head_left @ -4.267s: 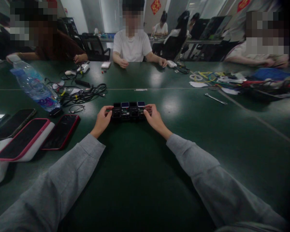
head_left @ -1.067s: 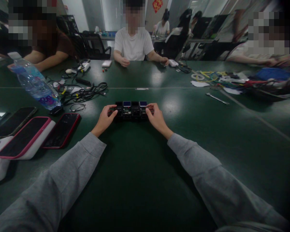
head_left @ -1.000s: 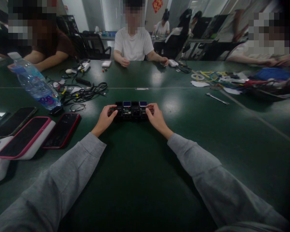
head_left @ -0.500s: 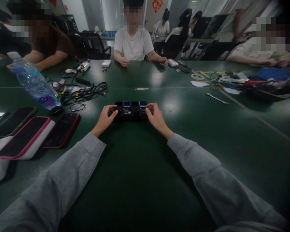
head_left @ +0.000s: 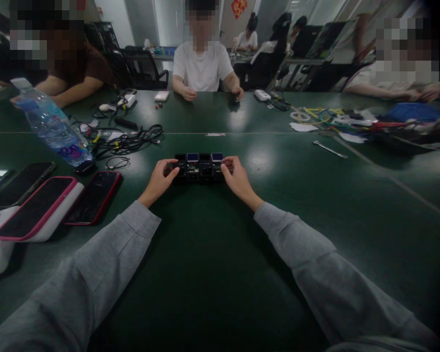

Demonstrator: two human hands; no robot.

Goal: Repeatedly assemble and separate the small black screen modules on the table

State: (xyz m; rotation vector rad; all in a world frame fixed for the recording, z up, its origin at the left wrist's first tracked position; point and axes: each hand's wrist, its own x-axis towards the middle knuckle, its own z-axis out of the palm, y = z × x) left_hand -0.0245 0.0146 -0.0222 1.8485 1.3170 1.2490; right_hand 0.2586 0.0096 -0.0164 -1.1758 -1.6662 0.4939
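Observation:
A row of small black electronic modules (head_left: 199, 168) sits on the dark green table in front of me, with small screens on top and bits of circuit board showing at the front. My left hand (head_left: 160, 179) grips the row's left end, thumb in front and fingers behind. At the right end, my right hand (head_left: 238, 177) holds it the same way. Both grey sleeves reach in from the bottom corners. The fingertips behind the modules are partly hidden, and the exact kind of device cannot be made out.
Phones, one in a red case (head_left: 94, 198), and a water bottle (head_left: 55, 124) lie at left beside tangled black cables (head_left: 139, 139). A wrench (head_left: 330, 149) and a heap of wires (head_left: 352, 120) are at right. Several people sit around the table.
My hands and the black modules have stayed in place. Across the table, the person in the white shirt has drawn one hand inward, toward the left of the view, with a small object.

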